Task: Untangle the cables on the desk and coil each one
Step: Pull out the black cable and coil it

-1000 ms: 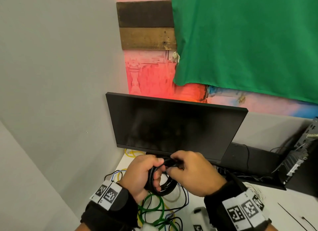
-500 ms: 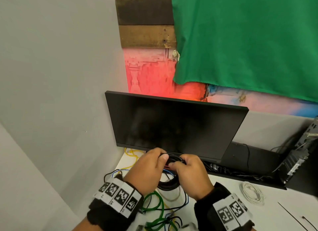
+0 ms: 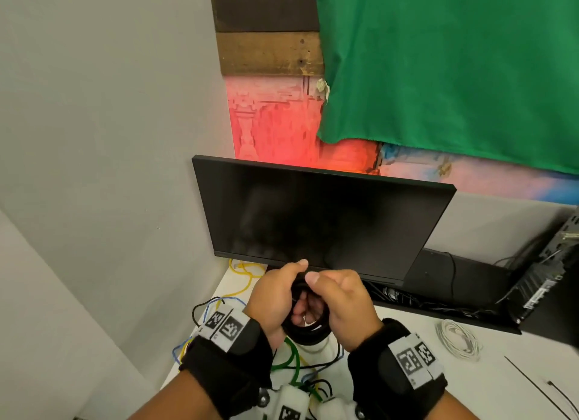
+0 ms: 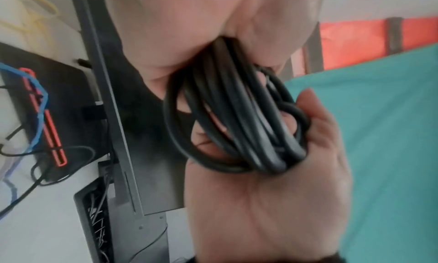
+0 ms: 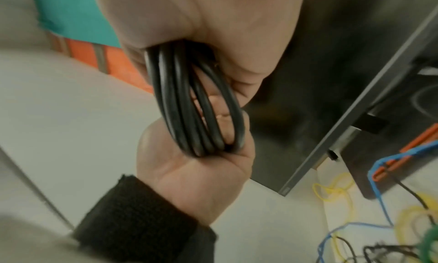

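A black cable, wound into a coil (image 3: 308,335) of several loops, hangs between both hands just in front of the monitor's lower edge. My left hand (image 3: 275,296) grips the coil's left side and my right hand (image 3: 341,302) grips its right side, with the thumbs meeting on top. In the left wrist view the loops of the coil (image 4: 237,117) run from my left palm into the right hand (image 4: 272,201). The right wrist view shows the coil (image 5: 194,108) bunched between the right palm and the left hand (image 5: 194,175). A tangle of green, yellow, blue and thin black cables (image 3: 293,363) lies on the white desk below the hands.
A dark monitor (image 3: 313,219) stands right behind the hands, and a grey wall closes the left side. A coiled white cable (image 3: 459,341) and thin black zip ties (image 3: 532,385) lie on the desk at right. A black computer case (image 3: 551,278) leans at far right.
The two hands have drawn closer together on the black coil. The right hand has gone from pinching the top of the coil to gripping its side.
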A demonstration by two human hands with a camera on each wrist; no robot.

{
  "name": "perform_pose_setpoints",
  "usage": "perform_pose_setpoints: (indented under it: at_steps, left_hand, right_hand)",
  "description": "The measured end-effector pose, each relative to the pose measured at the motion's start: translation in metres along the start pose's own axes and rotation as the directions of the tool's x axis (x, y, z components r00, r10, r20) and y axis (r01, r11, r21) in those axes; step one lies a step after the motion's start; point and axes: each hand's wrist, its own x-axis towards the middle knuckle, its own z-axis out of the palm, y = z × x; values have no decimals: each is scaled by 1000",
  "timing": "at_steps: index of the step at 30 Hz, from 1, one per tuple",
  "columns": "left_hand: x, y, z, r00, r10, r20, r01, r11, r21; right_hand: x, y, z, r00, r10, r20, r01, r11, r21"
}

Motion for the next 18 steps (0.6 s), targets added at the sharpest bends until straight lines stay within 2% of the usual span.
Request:
perform_pose_setpoints:
  at_steps: [2,3,5,7,9,12,14,15,18]
  left_hand:
    - [4,-3,-3,999,-39,22,40,999,-36]
    - [7,-5,-5,999,-41,-21,41,999,0]
    - [14,-13,-7,986,15,-164,17,981,192]
    - [18,-23,-7,956,128,-265,-21,927,373]
    - [21,-29,-5,927,216,-306,-71,903,423]
    - [21,-26,1,915,221,-336,-86,924,373]
    - [20,-24,1,936,160,-314,-53,945,323]
    - [19,-23,0,956,118,-268,-41,960,276]
    - [16,-21,-18,1000,18,-24,-15,993,121]
  right_hand:
    - [3,5,-3,995,100,11,-101,992,77]
    - [6,7,-6,992,130,3,-130,991,40]
    - [16,14,-12,984,168,-64,-180,945,-273]
    - [24,24,-14,966,183,-183,-255,792,-555]
    - [26,34,-3,936,186,-299,-331,752,-570]
    - [20,45,11,887,130,-444,-320,864,-388]
    - [17,45,9,881,136,-454,-271,930,-248]
    - [16,44,6,896,134,-424,-251,940,-233]
    - [15,41,-7,960,78,-270,-177,913,-368]
